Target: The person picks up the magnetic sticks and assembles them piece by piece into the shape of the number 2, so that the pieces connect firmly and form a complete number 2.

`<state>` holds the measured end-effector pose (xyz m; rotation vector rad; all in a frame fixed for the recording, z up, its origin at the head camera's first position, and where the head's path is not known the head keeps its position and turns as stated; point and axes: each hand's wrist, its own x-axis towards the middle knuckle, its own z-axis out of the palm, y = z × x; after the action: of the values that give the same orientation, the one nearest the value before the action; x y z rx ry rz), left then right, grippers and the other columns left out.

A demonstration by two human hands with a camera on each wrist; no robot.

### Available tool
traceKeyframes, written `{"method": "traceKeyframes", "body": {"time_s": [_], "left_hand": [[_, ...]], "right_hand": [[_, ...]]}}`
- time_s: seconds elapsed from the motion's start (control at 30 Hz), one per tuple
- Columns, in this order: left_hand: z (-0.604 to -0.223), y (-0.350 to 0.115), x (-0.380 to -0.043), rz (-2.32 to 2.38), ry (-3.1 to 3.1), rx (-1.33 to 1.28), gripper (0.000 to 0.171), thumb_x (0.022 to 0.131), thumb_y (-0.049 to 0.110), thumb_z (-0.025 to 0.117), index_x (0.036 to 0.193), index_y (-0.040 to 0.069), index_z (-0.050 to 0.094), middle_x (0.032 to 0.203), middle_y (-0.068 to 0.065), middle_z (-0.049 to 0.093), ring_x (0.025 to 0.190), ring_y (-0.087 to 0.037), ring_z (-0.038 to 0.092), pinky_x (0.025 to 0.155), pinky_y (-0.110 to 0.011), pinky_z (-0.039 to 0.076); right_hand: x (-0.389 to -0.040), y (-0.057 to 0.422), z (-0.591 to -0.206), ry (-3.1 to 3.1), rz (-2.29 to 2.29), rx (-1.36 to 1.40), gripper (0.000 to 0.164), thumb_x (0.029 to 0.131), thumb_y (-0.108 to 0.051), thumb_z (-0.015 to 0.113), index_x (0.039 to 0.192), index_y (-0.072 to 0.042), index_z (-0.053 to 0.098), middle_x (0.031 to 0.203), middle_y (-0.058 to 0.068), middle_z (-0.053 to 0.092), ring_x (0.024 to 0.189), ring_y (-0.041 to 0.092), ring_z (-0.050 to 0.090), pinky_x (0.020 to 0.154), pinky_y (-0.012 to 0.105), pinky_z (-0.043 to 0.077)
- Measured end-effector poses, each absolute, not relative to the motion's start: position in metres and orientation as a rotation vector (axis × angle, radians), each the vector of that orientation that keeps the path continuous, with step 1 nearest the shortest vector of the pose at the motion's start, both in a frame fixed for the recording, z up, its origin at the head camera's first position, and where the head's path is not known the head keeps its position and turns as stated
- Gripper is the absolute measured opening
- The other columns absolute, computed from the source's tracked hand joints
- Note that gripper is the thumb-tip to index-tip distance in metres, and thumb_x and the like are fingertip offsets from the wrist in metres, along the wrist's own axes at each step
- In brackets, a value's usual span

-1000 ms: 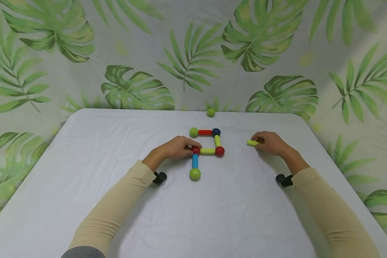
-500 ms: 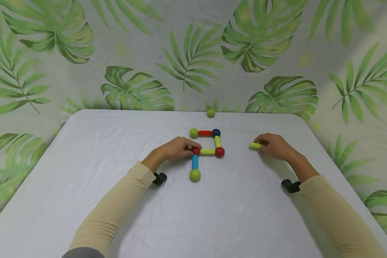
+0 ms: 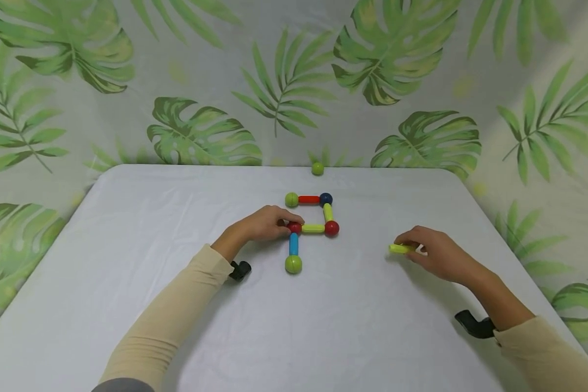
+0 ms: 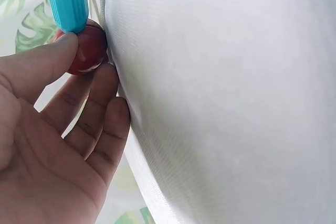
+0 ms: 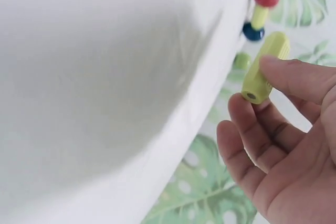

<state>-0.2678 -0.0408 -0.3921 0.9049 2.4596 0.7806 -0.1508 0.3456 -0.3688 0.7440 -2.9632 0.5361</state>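
My left hand (image 3: 265, 224) pinches a red ball (image 4: 90, 50) between thumb and fingers at the left corner of a joined ball-and-stick shape on the table. From that ball a blue stick (image 3: 294, 244) runs toward me to a green ball (image 3: 293, 264). A yellow-green stick (image 3: 313, 228) leads right to another red ball (image 3: 331, 228). Another yellow-green stick (image 3: 328, 212) goes back to a dark blue ball (image 3: 325, 200), then a red stick (image 3: 308, 200) ends at a green ball (image 3: 291, 200). Off to the right, my right hand (image 3: 438, 251) holds a loose yellow-green stick (image 5: 266, 69) above the cloth.
A single green ball (image 3: 317, 169) sits at the far edge of the white-covered table (image 3: 353, 326). Behind it hangs a leaf-print cloth (image 3: 294, 81). Black wrist cameras show under both wrists.
My right hand, with the yellow-green stick, has moved right and toward me. The left hand stays at the red ball, and the joined shape keeps its form.
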Motion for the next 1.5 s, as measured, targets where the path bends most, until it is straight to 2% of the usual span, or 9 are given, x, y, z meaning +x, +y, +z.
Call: {"method": "traceKeyframes", "body": {"time_s": [0.27, 0.5, 0.77, 1.03, 1.5], "left_hand": [[-0.392, -0.042, -0.269, 0.805, 2.451, 0.898, 0.041, 0.098, 0.009, 0.059, 0.136, 0.023, 0.062, 0.129, -0.005, 0.066, 0.108, -0.021, 0.055, 0.099, -0.035, 0.049], [-0.393, -0.041, -0.268, 0.811, 2.443, 0.900, 0.040, 0.098, 0.010, 0.059, 0.136, 0.022, 0.062, 0.131, -0.005, 0.066, 0.110, -0.021, 0.056, 0.103, -0.036, 0.049], [-0.394, -0.040, -0.267, 0.822, 2.435, 0.894, 0.041, 0.098, 0.010, 0.059, 0.137, 0.023, 0.062, 0.132, -0.005, 0.065, 0.110, -0.021, 0.055, 0.103, -0.036, 0.048], [-0.396, -0.041, -0.267, 0.809, 2.456, 0.873, 0.040, 0.098, 0.011, 0.060, 0.136, 0.024, 0.062, 0.128, -0.005, 0.065, 0.105, -0.019, 0.052, 0.096, -0.033, 0.048], [-0.395, -0.041, -0.268, 0.838, 2.443, 0.863, 0.041, 0.097, 0.010, 0.061, 0.136, 0.023, 0.063, 0.134, -0.007, 0.064, 0.116, -0.022, 0.058, 0.107, -0.038, 0.048]], "right_hand": [[-0.138, 0.310, -0.369, -2.994, 0.536, 0.850, 0.032, 0.083, -0.001, 0.075, 0.111, -0.015, 0.072, 0.101, -0.009, 0.066, 0.090, 0.007, 0.061, 0.079, 0.029, 0.055], [-0.139, 0.293, -0.369, -3.013, 0.602, 0.922, 0.031, 0.085, -0.002, 0.074, 0.113, -0.014, 0.071, 0.103, -0.007, 0.067, 0.092, 0.008, 0.062, 0.082, 0.030, 0.056], [-0.141, 0.285, -0.368, -3.026, 0.660, 0.965, 0.032, 0.086, -0.003, 0.074, 0.115, -0.016, 0.070, 0.104, -0.007, 0.067, 0.093, 0.007, 0.062, 0.082, 0.031, 0.056], [-0.144, 0.272, -0.370, -3.065, 0.701, 0.996, 0.031, 0.088, -0.006, 0.072, 0.118, -0.016, 0.069, 0.104, -0.008, 0.066, 0.093, 0.007, 0.062, 0.080, 0.029, 0.055], [-0.164, 0.235, -0.378, -3.100, 0.677, 1.135, 0.027, 0.093, -0.012, 0.068, 0.119, -0.014, 0.069, 0.107, -0.004, 0.067, 0.094, 0.008, 0.061, 0.085, 0.028, 0.056]]}}
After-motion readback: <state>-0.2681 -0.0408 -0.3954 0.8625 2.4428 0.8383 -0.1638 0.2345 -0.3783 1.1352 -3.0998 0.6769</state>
